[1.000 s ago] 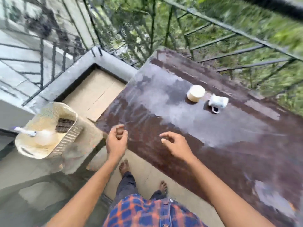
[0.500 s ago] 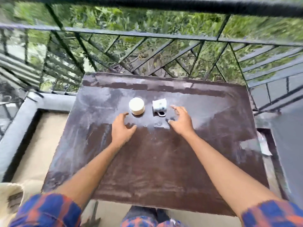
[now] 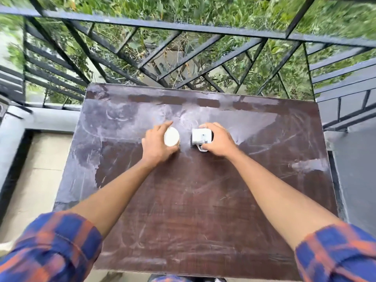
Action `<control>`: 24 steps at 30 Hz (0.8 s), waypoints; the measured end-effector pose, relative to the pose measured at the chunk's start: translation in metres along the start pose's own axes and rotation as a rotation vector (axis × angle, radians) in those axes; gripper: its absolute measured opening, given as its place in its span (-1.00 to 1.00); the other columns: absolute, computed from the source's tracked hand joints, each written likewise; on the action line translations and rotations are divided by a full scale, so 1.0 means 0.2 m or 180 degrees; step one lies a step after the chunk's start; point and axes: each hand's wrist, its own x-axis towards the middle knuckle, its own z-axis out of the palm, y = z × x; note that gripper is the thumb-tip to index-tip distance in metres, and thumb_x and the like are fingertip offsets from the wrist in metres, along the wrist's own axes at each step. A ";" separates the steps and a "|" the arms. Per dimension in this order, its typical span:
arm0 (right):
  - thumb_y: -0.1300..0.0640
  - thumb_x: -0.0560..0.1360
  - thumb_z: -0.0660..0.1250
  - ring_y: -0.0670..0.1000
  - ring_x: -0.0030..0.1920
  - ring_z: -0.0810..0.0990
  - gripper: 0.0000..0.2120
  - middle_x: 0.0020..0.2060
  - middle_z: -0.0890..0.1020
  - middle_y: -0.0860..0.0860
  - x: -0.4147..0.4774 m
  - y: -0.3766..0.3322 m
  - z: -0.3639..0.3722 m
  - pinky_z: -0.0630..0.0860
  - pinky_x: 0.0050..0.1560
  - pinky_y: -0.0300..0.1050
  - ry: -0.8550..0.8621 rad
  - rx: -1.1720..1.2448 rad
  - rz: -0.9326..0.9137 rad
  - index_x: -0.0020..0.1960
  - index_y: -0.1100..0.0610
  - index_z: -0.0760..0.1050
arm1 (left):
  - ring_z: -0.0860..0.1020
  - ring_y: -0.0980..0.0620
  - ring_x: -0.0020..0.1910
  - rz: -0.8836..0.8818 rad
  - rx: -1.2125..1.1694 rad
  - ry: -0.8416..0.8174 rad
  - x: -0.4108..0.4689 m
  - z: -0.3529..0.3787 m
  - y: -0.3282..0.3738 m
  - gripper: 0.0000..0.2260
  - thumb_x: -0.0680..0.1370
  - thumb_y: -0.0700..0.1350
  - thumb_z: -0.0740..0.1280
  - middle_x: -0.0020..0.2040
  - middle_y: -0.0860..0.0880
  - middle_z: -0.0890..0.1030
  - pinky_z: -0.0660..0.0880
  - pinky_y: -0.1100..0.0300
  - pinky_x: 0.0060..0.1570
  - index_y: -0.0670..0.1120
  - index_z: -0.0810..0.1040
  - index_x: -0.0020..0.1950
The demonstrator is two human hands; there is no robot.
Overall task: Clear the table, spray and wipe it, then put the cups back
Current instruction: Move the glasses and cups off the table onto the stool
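Two cups stand upside down near the middle of a dark brown table point(image 3: 183, 200) with pale smears. My left hand point(image 3: 156, 145) grips the round cream cup point(image 3: 171, 136) from its left side, fingers curled round it. My right hand point(image 3: 218, 139) grips the white mug point(image 3: 201, 135) from its right side; the mug's handle point(image 3: 201, 148) points toward me under my thumb. Both cups rest on the tabletop, a small gap between them.
A black metal railing point(image 3: 183, 58) runs right behind the table's far edge, with greenery beyond. A grey ledge point(image 3: 40, 121) lies to the left, a grey wall point(image 3: 354, 169) to the right. Pale floor tiles point(image 3: 36, 169) show at the left.
Both hands moved forward from just short of the cups and closed round them, the left on the cream cup, the right on the white mug. The view swung from the left to square on.
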 end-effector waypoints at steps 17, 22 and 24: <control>-0.26 0.09 0.44 -0.14 0.08 0.52 -0.30 0.08 0.55 -0.18 -0.84 -0.38 0.44 0.45 0.07 -0.24 -0.0051 0.0747 -0.0049 0.24 -0.15 0.55 | 0.49 0.02 0.22 -0.1469 -0.1655 0.1420 -1.27 -0.24 -0.44 -0.28 0.25 0.14 0.56 0.26 -0.09 0.40 0.40 0.24 0.28 0.11 0.50 0.40; -0.21 0.17 0.58 -0.18 0.06 0.51 -0.33 0.02 0.51 -0.22 -1.01 -0.63 0.70 0.42 0.07 -0.28 -0.0935 0.0530 -0.0570 0.26 -0.23 0.52 | 0.54 -0.13 0.32 -0.2421 -0.2312 0.2118 -1.81 -0.20 -0.61 -0.18 0.24 0.17 0.53 0.37 -0.13 0.52 0.47 -0.13 0.35 -0.01 0.48 0.48; -0.17 0.22 0.60 -0.19 0.06 0.52 -0.34 0.05 0.52 -0.22 -1.06 -0.75 0.80 0.41 0.08 -0.37 -0.1254 0.0384 -0.0793 0.28 -0.23 0.50 | 0.51 -0.15 0.37 -0.2718 -0.2338 0.2367 -1.98 -0.17 -0.69 -0.21 0.30 0.06 0.54 0.42 -0.15 0.51 0.43 -0.14 0.40 -0.07 0.43 0.51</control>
